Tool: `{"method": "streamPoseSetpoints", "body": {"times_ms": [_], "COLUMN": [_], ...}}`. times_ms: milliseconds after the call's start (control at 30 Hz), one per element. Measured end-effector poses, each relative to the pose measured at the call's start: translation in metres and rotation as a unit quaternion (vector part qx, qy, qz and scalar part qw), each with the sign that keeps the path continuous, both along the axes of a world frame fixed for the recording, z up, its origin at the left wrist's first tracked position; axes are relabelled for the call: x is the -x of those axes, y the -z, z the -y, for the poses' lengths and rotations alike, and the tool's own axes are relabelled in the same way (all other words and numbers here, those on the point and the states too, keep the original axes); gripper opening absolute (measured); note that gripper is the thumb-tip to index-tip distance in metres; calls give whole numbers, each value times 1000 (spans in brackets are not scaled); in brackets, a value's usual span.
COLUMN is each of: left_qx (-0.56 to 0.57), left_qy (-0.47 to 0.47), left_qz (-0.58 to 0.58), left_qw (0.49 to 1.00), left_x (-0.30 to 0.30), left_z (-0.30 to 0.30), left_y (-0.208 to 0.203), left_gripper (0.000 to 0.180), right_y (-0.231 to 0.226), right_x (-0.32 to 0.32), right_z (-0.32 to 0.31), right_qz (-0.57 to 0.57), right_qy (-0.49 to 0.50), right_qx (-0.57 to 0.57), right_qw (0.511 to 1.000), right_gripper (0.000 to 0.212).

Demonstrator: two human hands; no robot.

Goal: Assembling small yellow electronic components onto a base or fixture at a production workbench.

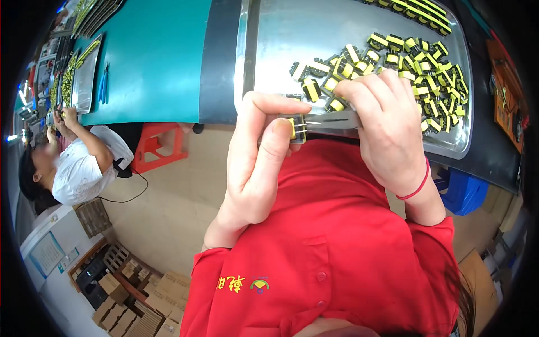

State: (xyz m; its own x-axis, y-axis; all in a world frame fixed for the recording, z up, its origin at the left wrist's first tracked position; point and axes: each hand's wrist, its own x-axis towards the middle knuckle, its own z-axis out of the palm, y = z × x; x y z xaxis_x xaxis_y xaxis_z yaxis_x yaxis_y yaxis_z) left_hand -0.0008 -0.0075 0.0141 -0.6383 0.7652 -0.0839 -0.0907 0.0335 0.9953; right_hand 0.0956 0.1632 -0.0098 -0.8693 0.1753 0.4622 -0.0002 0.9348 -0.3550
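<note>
Between the thumb and fingers of my left hand (255,151) is a small transformer (297,129), black with yellow tape, its metal pins turned toward the right. My right hand (387,121) is closed around metal tweezers (337,121), whose tips reach the transformer's pin side. Whether the tips touch a pin is too small to tell. Just beyond both hands, a metal tray (281,39) bears a loose heap of similar black-and-yellow transformers (432,90). More transformers (415,11) stand in neat rows at the tray's far edge.
A teal mat (151,62) covers the table to the left, with blue-handled pliers (103,84) on it. Farther left a co-worker (84,163) sits by another tray (87,78). A red stool (160,149) and a blue stool (463,191) stand below the table.
</note>
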Motion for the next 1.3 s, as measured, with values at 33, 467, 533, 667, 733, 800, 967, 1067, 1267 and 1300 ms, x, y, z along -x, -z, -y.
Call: {"method": "streamPoseSetpoints", "body": {"times_ms": [33,467,533,667,733,800,967,1067,1267,1300], "left_qx": [14,-10,-37,-92,-170,-174,-202,-200,-253,-244], "left_qy": [-2,-4,17,-9,92,118,140,148,113,68], "left_qz": [-3,20,41,3,81,97,153,203,216,234], "left_qw": [1000,1000,998,996,978,973,957,947,936,939], "left_x": [-1,0,3,9,21,24,18,20,25,24], "left_z": [-1,-2,1,-7,1,1,-2,0,2,1], "left_y": [-1,1,5,12,20,26,33,35,34,30], "left_gripper": [21,20,20,25,29,28,26,28,64,74], "right_y": [1,-4,-5,-16,-21,-10,-1,4,4,3], "right_x": [0,1,0,-10,-19,-18,-4,-1,-9,-10], "right_z": [1,-2,-2,-11,-5,17,28,24,15,14], "right_qz": [-1,3,17,43,66,-10,18,21,24,25], "right_qy": [-4,-15,-10,-67,-117,-134,-174,-160,-183,-179], "right_qx": [4,-31,-19,111,406,580,663,679,627,613], "right_qw": [1000,999,1000,991,904,804,728,716,756,769], "right_gripper": [37,37,38,27,15,20,36,38,36,38]}}
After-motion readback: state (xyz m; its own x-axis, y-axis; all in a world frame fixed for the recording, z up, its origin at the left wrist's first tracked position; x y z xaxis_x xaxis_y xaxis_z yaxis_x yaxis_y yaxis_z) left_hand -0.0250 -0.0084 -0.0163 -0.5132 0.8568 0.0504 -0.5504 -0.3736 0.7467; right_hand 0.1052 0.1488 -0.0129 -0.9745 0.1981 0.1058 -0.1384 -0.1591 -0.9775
